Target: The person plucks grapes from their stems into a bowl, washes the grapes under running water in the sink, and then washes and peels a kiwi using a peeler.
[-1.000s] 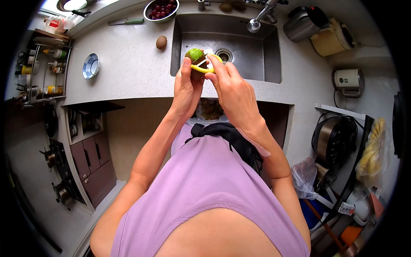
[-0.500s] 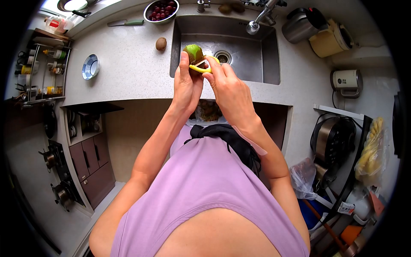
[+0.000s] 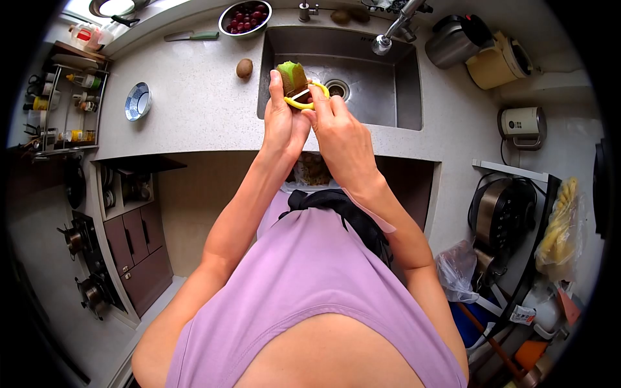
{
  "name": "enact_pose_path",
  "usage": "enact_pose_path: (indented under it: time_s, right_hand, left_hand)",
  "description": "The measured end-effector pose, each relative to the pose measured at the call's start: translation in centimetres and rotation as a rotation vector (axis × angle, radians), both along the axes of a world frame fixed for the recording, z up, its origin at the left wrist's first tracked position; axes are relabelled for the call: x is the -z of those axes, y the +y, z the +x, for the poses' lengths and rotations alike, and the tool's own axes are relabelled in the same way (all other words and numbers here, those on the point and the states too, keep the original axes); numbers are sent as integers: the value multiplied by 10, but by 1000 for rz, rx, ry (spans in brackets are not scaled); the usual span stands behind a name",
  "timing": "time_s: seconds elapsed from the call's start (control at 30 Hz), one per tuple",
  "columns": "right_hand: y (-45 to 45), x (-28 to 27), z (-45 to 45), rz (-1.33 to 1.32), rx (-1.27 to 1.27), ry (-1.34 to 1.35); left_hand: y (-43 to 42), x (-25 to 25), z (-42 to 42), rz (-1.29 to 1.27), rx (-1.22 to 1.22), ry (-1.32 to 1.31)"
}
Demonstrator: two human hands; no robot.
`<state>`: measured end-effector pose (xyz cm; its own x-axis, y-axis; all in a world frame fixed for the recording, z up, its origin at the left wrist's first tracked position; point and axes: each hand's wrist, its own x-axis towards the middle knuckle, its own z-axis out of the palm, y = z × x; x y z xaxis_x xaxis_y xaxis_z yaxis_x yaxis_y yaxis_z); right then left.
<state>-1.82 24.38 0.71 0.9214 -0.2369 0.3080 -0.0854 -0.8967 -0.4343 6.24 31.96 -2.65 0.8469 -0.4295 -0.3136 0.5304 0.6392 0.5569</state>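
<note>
Over the near left part of the sink, my left hand [image 3: 283,119] is closed around a kiwi [image 3: 292,79]. Green flesh is bare at the top of this kiwi, while brown skin covers its lower part. My right hand [image 3: 341,132] grips a yellow peeler [image 3: 299,104], whose blade lies against the lower part of the kiwi. The fingers hide part of the peeler. On the counter left of the sink rests an unpeeled brown kiwi [image 3: 244,68], apart from both hands.
The steel sink [image 3: 381,116] has a faucet [image 3: 381,44] at its back. Nearby stand a bowl of dark red cherries [image 3: 246,19], a green-handled knife [image 3: 191,36] and a blue-patterned bowl [image 3: 138,101]. A steel kettle [image 3: 453,42] is at the right. Below my hands is an open bin [image 3: 312,173].
My right hand and the peeler have shifted slightly left and down along the kiwi. The kiwi's bare green area faces a little differently, with more brown skin showing.
</note>
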Motion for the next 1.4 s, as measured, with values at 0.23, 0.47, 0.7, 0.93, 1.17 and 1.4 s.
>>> enact_pose_path:
  time_s: [0.23, 0.47, 0.7, 0.93, 1.17, 1.4]
  right_hand:
    - [3, 3, -1, 13, 8, 20]
    - [5, 12, -2, 3, 18, 29]
    - [9, 18, -1, 16, 40, 40]
    - [10, 19, -1, 54, 29, 68]
    - [5, 17, -2, 176, 21, 154]
    - [-12, 35, -4, 592, -141, 48]
  left_hand:
    - [0, 8, 6, -9, 11, 103]
    - [0, 14, 11, -10, 60, 228]
    - [0, 19, 16, -26, 33, 309]
    - [3, 21, 19, -107, 76, 358]
    - [-3, 24, 16, 6, 41, 370]
    - [-13, 25, 9, 148, -194, 178]
